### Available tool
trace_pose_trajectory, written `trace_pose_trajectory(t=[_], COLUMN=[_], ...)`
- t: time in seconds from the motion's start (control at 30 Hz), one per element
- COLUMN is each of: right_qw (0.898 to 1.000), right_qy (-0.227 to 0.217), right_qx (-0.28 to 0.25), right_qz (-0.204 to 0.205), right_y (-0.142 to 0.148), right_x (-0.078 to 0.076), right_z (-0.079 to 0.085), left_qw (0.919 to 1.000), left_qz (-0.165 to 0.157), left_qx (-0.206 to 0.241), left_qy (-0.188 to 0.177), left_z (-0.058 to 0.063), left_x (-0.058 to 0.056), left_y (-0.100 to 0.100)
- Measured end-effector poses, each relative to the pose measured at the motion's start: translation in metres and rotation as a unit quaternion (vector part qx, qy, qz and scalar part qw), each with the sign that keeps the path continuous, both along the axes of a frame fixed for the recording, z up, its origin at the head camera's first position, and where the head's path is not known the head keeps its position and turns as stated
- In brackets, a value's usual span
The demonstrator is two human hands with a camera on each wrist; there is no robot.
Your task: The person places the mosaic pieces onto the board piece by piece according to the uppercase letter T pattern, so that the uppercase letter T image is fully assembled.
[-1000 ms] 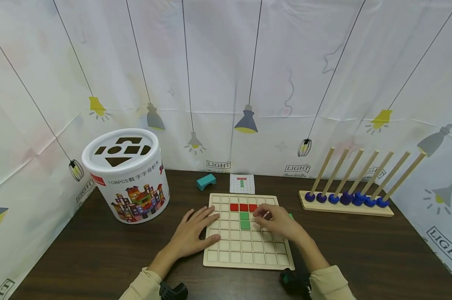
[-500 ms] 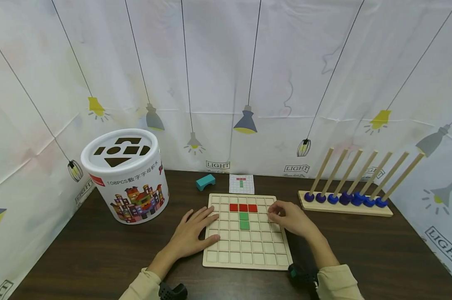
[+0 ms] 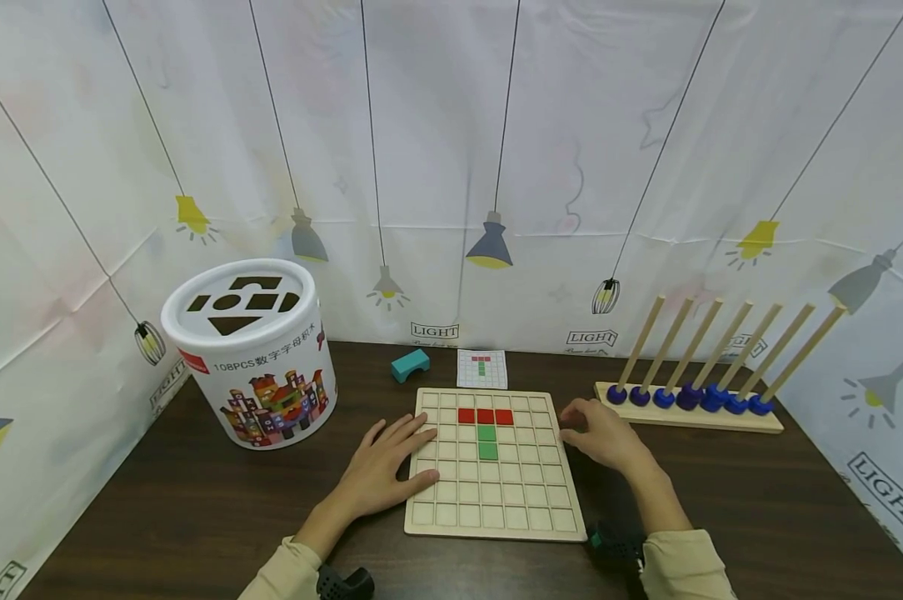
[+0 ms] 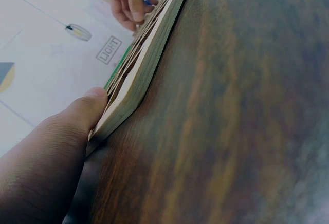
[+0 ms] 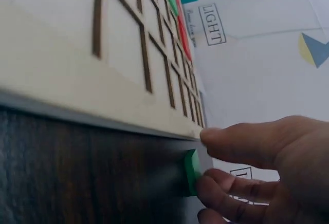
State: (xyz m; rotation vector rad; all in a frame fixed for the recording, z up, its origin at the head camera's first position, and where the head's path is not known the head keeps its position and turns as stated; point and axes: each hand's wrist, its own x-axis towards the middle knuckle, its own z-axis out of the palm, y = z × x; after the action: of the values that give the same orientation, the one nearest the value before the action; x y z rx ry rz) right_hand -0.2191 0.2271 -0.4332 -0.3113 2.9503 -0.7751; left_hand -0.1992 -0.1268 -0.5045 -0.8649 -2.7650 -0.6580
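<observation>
A pale wooden grid board (image 3: 500,496) lies on the dark table, bearing red square tiles (image 3: 485,416) in a row and two green tiles (image 3: 487,451) below their middle. My left hand (image 3: 386,468) rests on the board's left edge with fingers spread. Just off the right edge is my right hand (image 3: 607,435), its fingers loosely bent. In the right wrist view, a loose green tile (image 5: 192,172) is by the fingertips beside the board, with thumb and fingers apart. Whether a fingertip touches it I cannot tell. The head view hides this tile behind the hand.
Behind the board lies a small card (image 3: 482,368) with a printed red and green T pattern. A teal arch block (image 3: 411,365) sits left of it. A large white bucket (image 3: 260,367) stands at left. At right is a peg rack (image 3: 695,408) with blue beads.
My right hand has moved right, from over the board beside the tiles to just past its right edge. The left hand and the tiles on the board stay as they were.
</observation>
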Motion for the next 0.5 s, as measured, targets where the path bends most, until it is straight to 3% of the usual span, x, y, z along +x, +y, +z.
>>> trace_pose_trajectory(t=[0.2, 0.5], right_qw=[0.999, 0.998], right_qy=[-0.01, -0.024], right_qx=[0.042, 0.055], right_qz=[-0.02, -0.03], right_y=[0.0009, 0.0017], right_x=[0.0023, 0.0045], right_z=[0.0007, 0.0038], left_qw=[1.0, 1.0], left_qz=[0.001, 0.001], left_qx=[-0.001, -0.003], left_qy=[-0.002, 0.0], left_z=[0.0005, 0.0004], left_x=[0.0007, 0.0002], left_y=[0.0, 0.0002])
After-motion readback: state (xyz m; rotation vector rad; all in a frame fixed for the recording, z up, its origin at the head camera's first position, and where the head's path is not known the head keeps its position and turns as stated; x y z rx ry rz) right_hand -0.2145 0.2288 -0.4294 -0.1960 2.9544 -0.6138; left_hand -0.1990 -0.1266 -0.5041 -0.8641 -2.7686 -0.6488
